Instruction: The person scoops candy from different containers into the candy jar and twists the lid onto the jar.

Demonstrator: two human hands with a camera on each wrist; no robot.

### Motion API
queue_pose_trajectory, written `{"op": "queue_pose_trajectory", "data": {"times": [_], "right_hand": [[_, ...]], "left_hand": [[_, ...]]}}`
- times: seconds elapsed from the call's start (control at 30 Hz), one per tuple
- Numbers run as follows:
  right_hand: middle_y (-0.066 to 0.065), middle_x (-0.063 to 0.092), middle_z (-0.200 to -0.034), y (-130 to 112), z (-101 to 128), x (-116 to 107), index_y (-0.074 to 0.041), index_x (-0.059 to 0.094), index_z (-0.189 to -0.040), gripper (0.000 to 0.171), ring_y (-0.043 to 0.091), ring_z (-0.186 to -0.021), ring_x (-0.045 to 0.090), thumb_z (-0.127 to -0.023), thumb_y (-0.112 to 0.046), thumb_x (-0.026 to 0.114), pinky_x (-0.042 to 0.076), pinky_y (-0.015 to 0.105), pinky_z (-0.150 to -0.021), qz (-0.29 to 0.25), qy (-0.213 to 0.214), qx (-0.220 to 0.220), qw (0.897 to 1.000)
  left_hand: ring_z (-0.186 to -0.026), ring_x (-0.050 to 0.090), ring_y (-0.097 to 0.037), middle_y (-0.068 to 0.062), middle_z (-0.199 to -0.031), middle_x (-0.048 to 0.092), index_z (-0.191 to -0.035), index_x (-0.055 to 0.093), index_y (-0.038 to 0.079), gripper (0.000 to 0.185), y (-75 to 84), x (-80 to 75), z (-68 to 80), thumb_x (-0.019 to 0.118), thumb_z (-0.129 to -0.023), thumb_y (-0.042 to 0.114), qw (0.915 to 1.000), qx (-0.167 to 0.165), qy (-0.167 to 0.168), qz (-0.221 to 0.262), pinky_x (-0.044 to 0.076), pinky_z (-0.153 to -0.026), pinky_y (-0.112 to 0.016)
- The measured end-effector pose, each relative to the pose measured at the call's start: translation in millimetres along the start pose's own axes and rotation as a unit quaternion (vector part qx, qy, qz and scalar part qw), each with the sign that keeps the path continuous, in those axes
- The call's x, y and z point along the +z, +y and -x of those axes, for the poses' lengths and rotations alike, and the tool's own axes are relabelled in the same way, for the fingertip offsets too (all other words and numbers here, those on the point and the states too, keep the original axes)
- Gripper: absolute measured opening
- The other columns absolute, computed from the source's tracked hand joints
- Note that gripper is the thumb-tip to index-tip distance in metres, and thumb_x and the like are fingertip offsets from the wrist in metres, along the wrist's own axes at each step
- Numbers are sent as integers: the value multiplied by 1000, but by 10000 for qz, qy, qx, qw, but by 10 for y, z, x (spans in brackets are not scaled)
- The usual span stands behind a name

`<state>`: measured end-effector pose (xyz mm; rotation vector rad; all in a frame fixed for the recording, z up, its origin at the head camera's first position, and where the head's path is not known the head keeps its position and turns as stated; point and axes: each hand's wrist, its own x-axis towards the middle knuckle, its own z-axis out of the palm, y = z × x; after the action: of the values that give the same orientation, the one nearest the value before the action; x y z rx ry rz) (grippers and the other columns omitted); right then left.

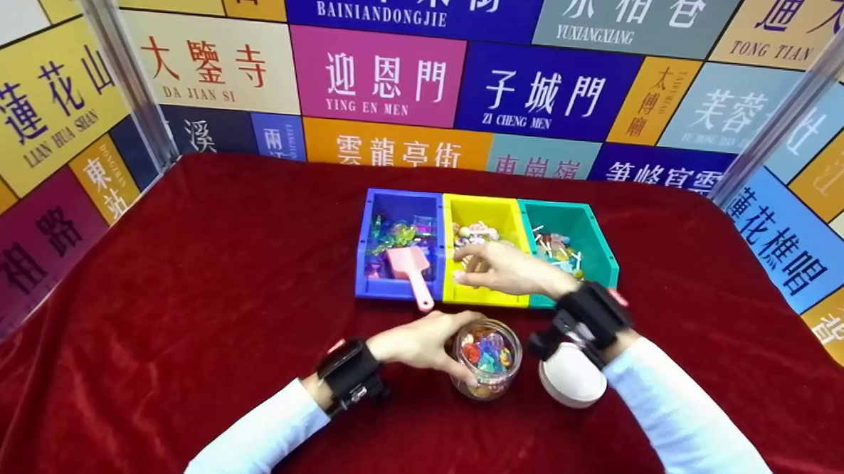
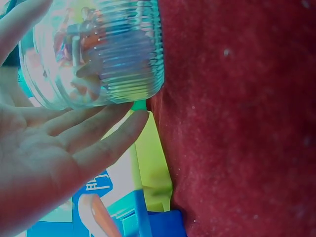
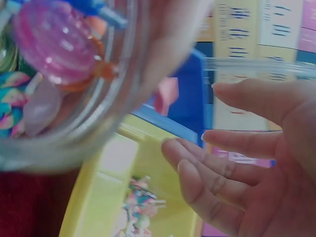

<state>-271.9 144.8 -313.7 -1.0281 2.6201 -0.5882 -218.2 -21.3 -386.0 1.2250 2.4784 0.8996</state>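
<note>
A clear ribbed jar [image 1: 488, 357], filled with colourful plastic pieces, stands on the red cloth. My left hand [image 1: 424, 340] grips its side, with the thumb near and the fingers on the far side; in the left wrist view the fingers [image 2: 98, 143] lie along the glass. Over the yellow bin [image 1: 487, 293] hovers my right hand [image 1: 502, 267], its fingers loosely bent and apart. Nothing shows between those fingers [image 3: 232, 192] in the right wrist view. Small candy-like pieces [image 3: 140, 207] lie inside the yellow bin.
A blue bin [image 1: 364, 263] with shiny pieces and a pink scoop [image 1: 410, 265] adjoins the yellow one on the left. On its right is a green bin [image 1: 606, 263] with small stick pieces. A white lid [image 1: 572, 379] lies right of the jar, under my right wrist.
</note>
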Motion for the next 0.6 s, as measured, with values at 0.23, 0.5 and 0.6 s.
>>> {"op": "queue_pose_trajectory", "data": {"times": [0.23, 0.5, 0.6], "right_hand": [[14, 64, -102, 261, 574, -38, 1, 57, -113, 32, 23, -92, 61, -88, -20, 55, 48, 40, -79, -58, 931, -110, 9956], [12, 62, -97, 502, 1122, 210, 3, 59, -107, 36, 23, -88, 59, -82, -22, 63, 48, 38, -78, 674, 708, -8, 9952], [14, 56, -102, 507, 1273, 345, 5, 53, -116, 59, 25, -91, 53, -73, -33, 70, 46, 39, -78, 881, 374, 454, 9944]], "left_hand": [[-101, 55, -13, -4, -114, 58, -127, 43, 6, 72, 1, -1, 4, 76, -68, 32, 9999, 50, 17, 115, 40, -89, -19], [-99, 55, -14, -4, -112, 59, -125, 44, 5, 70, -17, 11, 1, 77, -68, 28, 9996, 143, 64, 228, 40, -89, -19], [-99, 55, -14, -4, -111, 59, -125, 44, 5, 69, -19, 20, -3, 77, -68, 27, 9994, 193, 67, 276, 41, -88, -19]]}}
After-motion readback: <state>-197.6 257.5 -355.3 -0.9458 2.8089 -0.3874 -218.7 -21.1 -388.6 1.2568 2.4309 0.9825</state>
